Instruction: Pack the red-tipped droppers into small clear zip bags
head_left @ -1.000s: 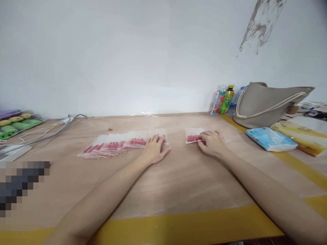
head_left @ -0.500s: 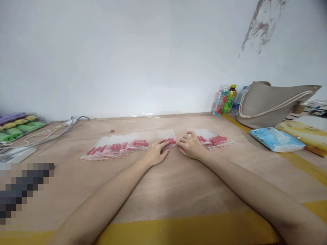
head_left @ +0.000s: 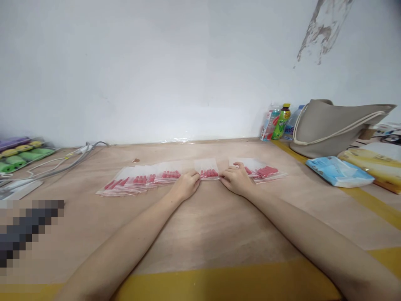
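A small clear plastic bag (head_left: 206,165) with several red pieces along its bottom lies in front of me on the table. My left hand (head_left: 187,186) is closed, thumb and fingers pinching the bag's lower left corner. At the lower right corner, my right hand (head_left: 237,179) has its thumb and bent fingers closed on the bag's edge. To the left, a fanned row of similar bags (head_left: 140,177) with red pieces overlaps. More such bags (head_left: 266,172) lie to the right, partly hidden behind my right hand.
Bottles (head_left: 281,121), a grey bag with a rope handle (head_left: 335,127), a blue tissue pack (head_left: 340,170) and a yellow pack (head_left: 372,163) stand at the right. Cables (head_left: 78,156) and green and purple rolls (head_left: 23,154) lie at the left. A white wall (head_left: 175,75) closes off the back.
My left hand has slid off the middle bag's red pieces to its lower left corner, its fingers now curled. The right hand has shifted slightly right, and more of the bag shows.
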Motion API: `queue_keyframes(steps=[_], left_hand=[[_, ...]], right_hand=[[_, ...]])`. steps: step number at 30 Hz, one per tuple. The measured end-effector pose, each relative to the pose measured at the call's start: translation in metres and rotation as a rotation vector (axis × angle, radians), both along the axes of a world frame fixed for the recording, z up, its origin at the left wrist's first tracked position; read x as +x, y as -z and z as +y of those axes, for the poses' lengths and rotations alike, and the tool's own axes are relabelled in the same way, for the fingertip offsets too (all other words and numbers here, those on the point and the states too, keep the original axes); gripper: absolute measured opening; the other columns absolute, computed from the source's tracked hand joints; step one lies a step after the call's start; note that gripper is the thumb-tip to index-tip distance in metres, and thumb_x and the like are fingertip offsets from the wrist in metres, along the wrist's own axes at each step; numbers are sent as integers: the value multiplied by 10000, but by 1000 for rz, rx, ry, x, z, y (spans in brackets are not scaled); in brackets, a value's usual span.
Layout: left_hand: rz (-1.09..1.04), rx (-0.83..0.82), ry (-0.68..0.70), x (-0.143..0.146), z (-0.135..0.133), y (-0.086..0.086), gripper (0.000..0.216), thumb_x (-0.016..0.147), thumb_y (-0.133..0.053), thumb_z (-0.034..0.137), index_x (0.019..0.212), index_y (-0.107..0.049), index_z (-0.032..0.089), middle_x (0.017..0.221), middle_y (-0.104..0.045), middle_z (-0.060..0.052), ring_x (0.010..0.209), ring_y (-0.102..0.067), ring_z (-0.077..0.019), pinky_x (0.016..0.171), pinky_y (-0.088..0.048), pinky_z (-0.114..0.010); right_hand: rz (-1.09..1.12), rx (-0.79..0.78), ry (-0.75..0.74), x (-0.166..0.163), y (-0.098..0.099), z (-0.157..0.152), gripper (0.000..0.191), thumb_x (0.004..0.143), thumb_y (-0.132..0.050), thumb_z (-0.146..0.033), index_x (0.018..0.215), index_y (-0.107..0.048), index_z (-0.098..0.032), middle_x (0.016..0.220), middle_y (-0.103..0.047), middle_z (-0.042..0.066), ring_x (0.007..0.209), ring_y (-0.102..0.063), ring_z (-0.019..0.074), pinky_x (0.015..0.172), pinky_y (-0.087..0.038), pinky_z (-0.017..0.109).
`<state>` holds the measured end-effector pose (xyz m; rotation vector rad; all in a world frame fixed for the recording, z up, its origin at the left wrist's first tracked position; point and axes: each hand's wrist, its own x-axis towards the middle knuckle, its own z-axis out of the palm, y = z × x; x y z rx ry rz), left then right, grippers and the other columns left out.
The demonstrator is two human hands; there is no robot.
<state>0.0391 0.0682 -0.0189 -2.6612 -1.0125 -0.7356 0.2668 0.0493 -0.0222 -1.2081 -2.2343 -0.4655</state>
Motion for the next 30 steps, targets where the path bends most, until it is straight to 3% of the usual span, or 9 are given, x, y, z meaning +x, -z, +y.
queue_keyframes(steps=[17, 21, 24, 30], left_hand=[[93, 80, -23, -4, 1, -3, 169, 836, -436, 76, 769, -579, 137, 828, -620, -71, 757, -599, -191, 668, -491, -294], [40, 115, -27, 1, -3, -5, 144, 831, -461, 98, 902, -577, 145, 984, -598, -89, 870, -582, -204, 730, -494, -316], [12, 149, 22, 13, -5, -5, 159, 831, -502, 163, 976, -568, 158, 1075, -572, -86, 962, -552, -205, 811, -476, -324], [7, 206, 116, 30, -2, 1, 147, 860, -456, 156, 849, -602, 160, 931, -642, -46, 853, -588, -177, 792, -473, -314]], right_hand=[[-159, 167, -51, 3, -1, 2, 200, 823, -453, -174, 725, -625, -200, 671, -645, 5, 719, -499, 138, 933, -144, 425], [-145, 175, -68, 2, -1, 3, 208, 830, -445, -192, 723, -623, -199, 671, -640, 7, 727, -495, 140, 938, -135, 431], [-148, 182, -83, -2, -3, 3, 211, 837, -438, -210, 730, -620, -198, 677, -636, 9, 730, -491, 144, 932, -141, 435], [-145, 191, -126, -16, -3, -1, 203, 844, -425, -231, 777, -612, -191, 693, -629, 18, 756, -484, 160, 923, -164, 434]])
